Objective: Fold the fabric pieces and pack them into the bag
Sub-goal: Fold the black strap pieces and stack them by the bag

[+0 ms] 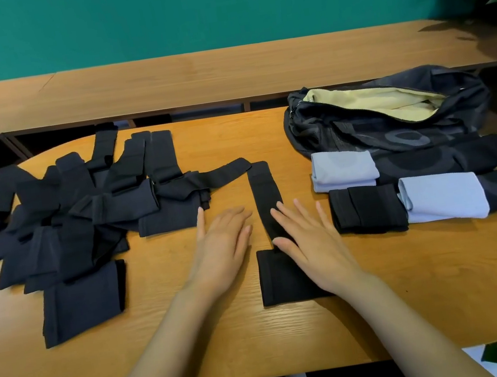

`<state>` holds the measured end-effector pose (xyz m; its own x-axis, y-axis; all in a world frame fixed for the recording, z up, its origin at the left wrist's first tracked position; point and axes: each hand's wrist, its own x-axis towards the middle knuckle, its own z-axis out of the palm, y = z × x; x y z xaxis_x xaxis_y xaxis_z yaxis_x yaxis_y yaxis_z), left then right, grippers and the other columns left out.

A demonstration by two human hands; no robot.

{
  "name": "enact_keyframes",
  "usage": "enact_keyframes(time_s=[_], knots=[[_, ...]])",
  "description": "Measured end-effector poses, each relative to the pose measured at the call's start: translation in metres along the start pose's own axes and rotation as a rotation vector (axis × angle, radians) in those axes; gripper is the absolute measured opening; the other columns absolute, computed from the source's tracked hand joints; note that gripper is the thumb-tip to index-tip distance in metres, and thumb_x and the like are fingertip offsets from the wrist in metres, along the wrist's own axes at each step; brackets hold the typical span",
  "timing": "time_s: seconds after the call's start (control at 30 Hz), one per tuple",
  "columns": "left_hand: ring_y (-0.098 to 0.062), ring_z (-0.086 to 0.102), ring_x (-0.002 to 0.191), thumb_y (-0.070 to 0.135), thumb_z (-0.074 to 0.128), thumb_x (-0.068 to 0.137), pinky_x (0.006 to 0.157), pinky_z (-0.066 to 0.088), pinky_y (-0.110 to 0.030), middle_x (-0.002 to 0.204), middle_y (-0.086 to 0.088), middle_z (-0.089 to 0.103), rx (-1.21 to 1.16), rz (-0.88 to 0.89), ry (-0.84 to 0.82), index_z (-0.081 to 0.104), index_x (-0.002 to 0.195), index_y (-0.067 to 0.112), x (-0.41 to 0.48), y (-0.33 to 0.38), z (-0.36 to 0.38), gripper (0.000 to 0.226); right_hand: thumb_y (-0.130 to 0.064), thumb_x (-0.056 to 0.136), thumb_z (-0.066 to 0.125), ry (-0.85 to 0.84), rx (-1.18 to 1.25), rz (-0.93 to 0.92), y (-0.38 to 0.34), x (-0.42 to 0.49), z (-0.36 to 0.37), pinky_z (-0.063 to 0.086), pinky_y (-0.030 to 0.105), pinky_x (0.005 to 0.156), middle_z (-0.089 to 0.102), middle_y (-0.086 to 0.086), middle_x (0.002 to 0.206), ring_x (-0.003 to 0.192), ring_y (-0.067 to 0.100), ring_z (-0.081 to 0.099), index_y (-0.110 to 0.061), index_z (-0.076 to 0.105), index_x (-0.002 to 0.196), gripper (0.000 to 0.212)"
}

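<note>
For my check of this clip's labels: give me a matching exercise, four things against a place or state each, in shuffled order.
1 bag
2 pile
3 strip
4 left hand

a partly under the right hand
b open, yellow lining showing
c left part of the table
d between pile and strip

Pairs: 1-b, 2-c, 3-a, 4-d
</note>
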<state>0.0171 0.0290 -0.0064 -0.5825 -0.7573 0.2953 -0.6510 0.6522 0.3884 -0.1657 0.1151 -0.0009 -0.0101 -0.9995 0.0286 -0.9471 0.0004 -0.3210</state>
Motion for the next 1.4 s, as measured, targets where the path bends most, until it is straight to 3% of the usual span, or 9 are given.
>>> enact_keyframes(time_s=[0.17, 0.43, 0.6, 0.73, 0.9, 1.0, 1.1, 1.2, 1.4], knots=[[0.007, 0.027, 0.139, 0.054, 0.032, 0.098, 0.123, 0.006, -0.039, 0.147, 0.017, 0.042, -0.145, 0.063, -0.091, 0.047, 0.141, 0.033, -0.042, 0.013, -0.005, 0.050, -0.066, 0.094, 0.006, 0.063, 0.095, -0.062, 0.013, -0.035, -0.002, -0.006, 0.035, 0.122, 0.019, -0.019, 0.158, 0.147, -0.005, -0.003, -0.032, 0.027, 0.152, 0.070], [0.017, 0.002, 0.141, 0.069, 0.050, 0.085, 0.117, -0.009, -0.021, 0.154, 0.024, 0.021, -0.119, 0.140, -0.266, 0.039, 0.146, 0.036, -0.070, 0.025, 0.004, 0.070, -0.062, 0.101, 0.018, 0.135, -0.086, -0.175, 0.019, -0.076, 0.015, 0.001, 0.036, 0.122, 0.048, -0.011, 0.146, 0.141, 0.006, 0.033, -0.029, 0.056, 0.136, 0.061], [0.008, 0.014, 0.143, 0.060, 0.046, 0.092, 0.117, -0.004, -0.019, 0.153, 0.016, 0.031, -0.075, 0.165, -0.167, 0.048, 0.140, 0.034, -0.079, 0.027, 0.007, 0.054, -0.073, 0.094, 0.013, 0.112, -0.046, -0.197, 0.017, -0.075, 0.012, -0.007, 0.033, 0.121, 0.043, -0.015, 0.148, 0.142, 0.001, 0.027, -0.033, 0.050, 0.140, 0.071], [-0.001, 0.030, 0.140, 0.054, 0.037, 0.099, 0.119, 0.009, -0.025, 0.145, 0.008, 0.046, -0.087, 0.174, -0.094, 0.061, 0.129, 0.029, -0.080, 0.027, 0.008, 0.046, -0.075, 0.092, 0.024, 0.139, 0.006, -0.207, 0.019, -0.074, 0.014, -0.010, 0.030, 0.120, 0.044, -0.016, 0.147, 0.140, -0.002, 0.028, -0.032, 0.050, 0.140, 0.070], [0.000, 0.039, 0.133, 0.055, 0.032, 0.098, 0.116, 0.011, -0.013, 0.134, 0.005, 0.059, -0.163, 0.136, -0.019, 0.069, 0.118, 0.023, -0.082, 0.025, 0.008, 0.053, -0.068, 0.091, 0.037, 0.215, 0.003, -0.229, 0.022, -0.073, 0.018, -0.004, 0.031, 0.122, 0.047, -0.012, 0.145, 0.138, 0.002, 0.035, -0.028, 0.053, 0.138, 0.064], [0.002, 0.039, 0.134, 0.063, 0.026, 0.096, 0.115, 0.015, -0.015, 0.134, 0.008, 0.059, -0.227, 0.084, -0.024, 0.068, 0.119, 0.025, -0.081, 0.023, 0.008, 0.062, -0.060, 0.092, 0.037, 0.251, -0.013, -0.216, 0.024, -0.071, 0.020, 0.004, 0.034, 0.121, 0.057, -0.008, 0.138, 0.133, 0.006, 0.044, -0.025, 0.059, 0.132, 0.057], [0.007, 0.031, 0.137, 0.070, 0.037, 0.089, 0.114, 0.008, -0.011, 0.140, 0.016, 0.050, -0.242, 0.065, -0.080, 0.061, 0.129, 0.030, -0.078, 0.020, 0.008, 0.062, -0.053, 0.094, 0.040, 0.247, 0.007, -0.195, 0.025, -0.069, 0.020, 0.004, 0.034, 0.121, 0.058, -0.009, 0.136, 0.133, 0.006, 0.044, -0.025, 0.061, 0.130, 0.050], [0.006, 0.027, 0.140, 0.066, 0.052, 0.082, 0.118, 0.009, -0.020, 0.144, 0.019, 0.042, -0.234, 0.073, -0.123, 0.054, 0.136, 0.030, -0.076, 0.021, 0.008, 0.065, -0.055, 0.091, 0.038, 0.241, 0.019, -0.180, 0.026, -0.069, 0.020, 0.004, 0.032, 0.121, 0.056, -0.009, 0.139, 0.134, 0.003, 0.039, -0.025, 0.060, 0.131, 0.054], [0.003, 0.038, 0.136, 0.060, 0.059, 0.079, 0.118, 0.018, -0.030, 0.141, 0.012, 0.051, -0.280, 0.109, -0.073, 0.058, 0.131, 0.027, -0.077, 0.019, 0.009, 0.061, -0.033, 0.092, 0.061, 0.237, 0.080, -0.132, 0.028, -0.068, 0.022, 0.008, 0.034, 0.120, 0.055, -0.008, 0.140, 0.135, 0.003, 0.039, -0.024, 0.059, 0.132, 0.042]])
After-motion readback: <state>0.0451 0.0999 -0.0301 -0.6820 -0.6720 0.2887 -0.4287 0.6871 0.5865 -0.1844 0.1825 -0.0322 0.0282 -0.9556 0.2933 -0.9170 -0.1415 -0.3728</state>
